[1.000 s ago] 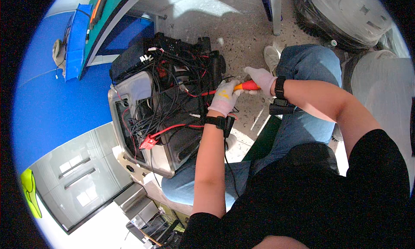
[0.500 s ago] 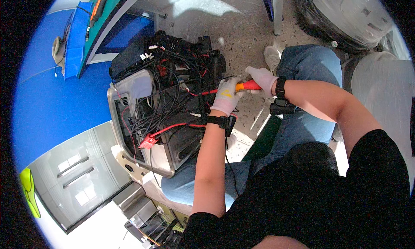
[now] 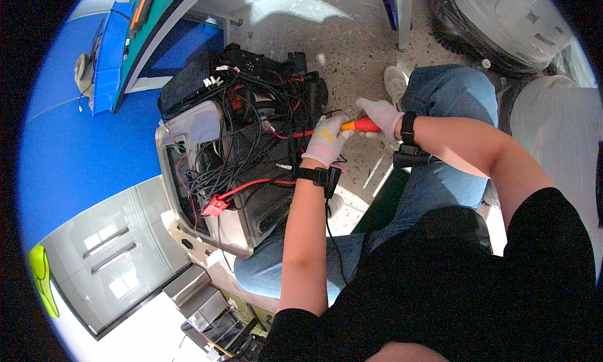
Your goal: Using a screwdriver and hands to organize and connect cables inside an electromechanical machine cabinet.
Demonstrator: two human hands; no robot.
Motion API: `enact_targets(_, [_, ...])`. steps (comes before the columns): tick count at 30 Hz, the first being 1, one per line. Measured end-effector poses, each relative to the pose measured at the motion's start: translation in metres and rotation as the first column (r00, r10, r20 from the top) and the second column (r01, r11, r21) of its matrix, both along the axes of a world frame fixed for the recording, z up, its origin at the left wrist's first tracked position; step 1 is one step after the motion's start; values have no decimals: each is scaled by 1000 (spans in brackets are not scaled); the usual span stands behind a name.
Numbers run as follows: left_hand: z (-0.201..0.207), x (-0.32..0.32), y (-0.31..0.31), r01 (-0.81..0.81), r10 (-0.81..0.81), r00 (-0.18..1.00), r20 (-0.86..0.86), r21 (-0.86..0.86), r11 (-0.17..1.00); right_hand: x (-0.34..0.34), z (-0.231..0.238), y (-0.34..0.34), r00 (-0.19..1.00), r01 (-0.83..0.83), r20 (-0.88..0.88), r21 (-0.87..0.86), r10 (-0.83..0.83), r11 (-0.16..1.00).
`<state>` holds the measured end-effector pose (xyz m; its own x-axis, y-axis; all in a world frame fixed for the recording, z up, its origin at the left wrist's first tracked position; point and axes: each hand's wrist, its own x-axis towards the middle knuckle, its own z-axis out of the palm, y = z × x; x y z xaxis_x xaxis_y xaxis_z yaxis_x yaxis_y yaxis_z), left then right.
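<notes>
My right hand (image 3: 380, 115), in a white glove, is closed round the red and orange handle of a screwdriver (image 3: 360, 124). At the handle's front end, my gloved left hand (image 3: 326, 139) pinches the tool; its fingertips are partly hidden. The screwdriver lies nearly level, its red shaft pointing left toward an opened machine (image 3: 254, 202) with a grey and black body. The tip is lost among dark parts and cables. A tangle of black cables (image 3: 229, 151) covers the machine, and a red connector (image 3: 215, 205) on a thick red cable rests at its near side.
A blue panel (image 3: 94, 167) and a green-topped bench (image 3: 154, 22) stand to the left. A table leg (image 3: 403, 22) rises from the speckled floor (image 3: 352, 54) ahead. Plastic-wrapped machines (image 3: 515, 29) stand at the right. Grey cabinets (image 3: 113, 249) are at the lower left.
My left hand has shifted slightly to the left along the screwdriver, and its forearm with it. My right hand stays nearly in place on the handle.
</notes>
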<state>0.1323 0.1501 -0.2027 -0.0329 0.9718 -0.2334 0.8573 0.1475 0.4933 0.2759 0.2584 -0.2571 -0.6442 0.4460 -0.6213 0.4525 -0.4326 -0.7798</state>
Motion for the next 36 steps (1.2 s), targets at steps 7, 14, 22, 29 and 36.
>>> enact_targets(7, [9, 7, 5, -25, 25, 999, -20, -26, 999, 6, 9, 1, 998, 68, -2, -90, -68, 994])
enact_targets(14, [10, 6, 7, -48, 49, 999, 11, -74, 996, 2, -4, -2, 987, 128, -99, 23, -125, 991])
enact_targets(22, [9, 2, 5, -23, 25, 999, 24, -58, 998, 1, 12, -2, 999, 32, 33, -57, -30, 998])
enact_targets(29, [-3, 8, 5, 16, -19, 996, -84, -38, 999, 1, 12, 0, 999, 46, 13, -51, -45, 998])
enact_targets(36, [3, 3, 6, 75, -77, 995, -61, -41, 996, 4, 24, -2, 989, 116, -71, -127, -126, 985])
